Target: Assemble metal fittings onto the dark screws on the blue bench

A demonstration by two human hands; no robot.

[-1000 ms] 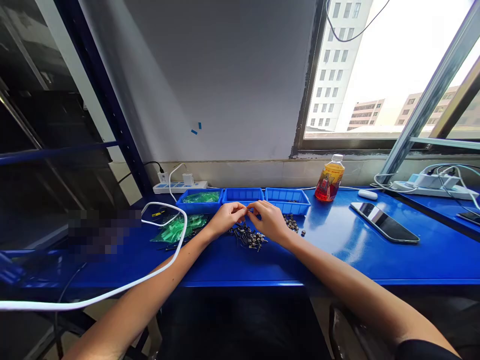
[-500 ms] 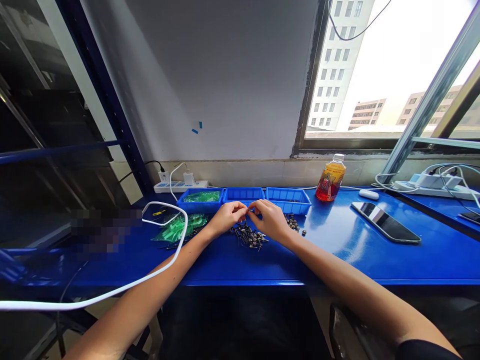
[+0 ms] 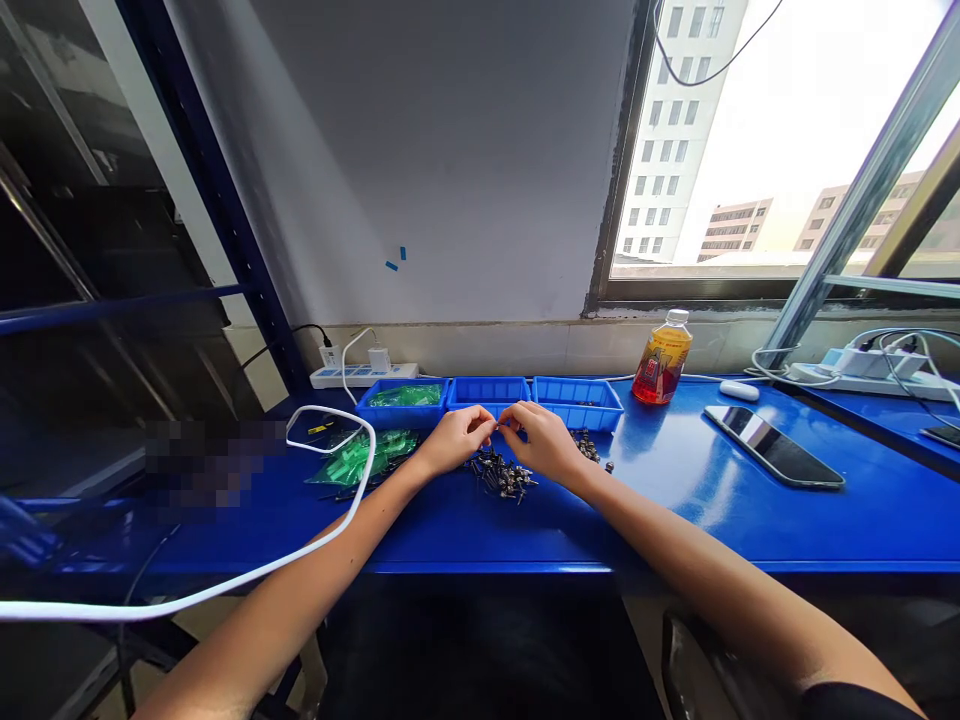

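Still together, hands [image 3: 543,440] near dark parts [image 3: 504,476]

Left hand [image 3: 454,441] and right hand [image 3: 546,441] slightly lower, finger poses subtly altered, surface [image 3: 750,515] a touch further right in view

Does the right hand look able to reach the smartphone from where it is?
Probably yes: just small metal parts and blue tabletop show between the right hand and the smartphone.

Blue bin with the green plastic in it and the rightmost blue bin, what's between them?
In the head view, a middle blue bin stands between them, its front partly covered by the left hand and right hand.
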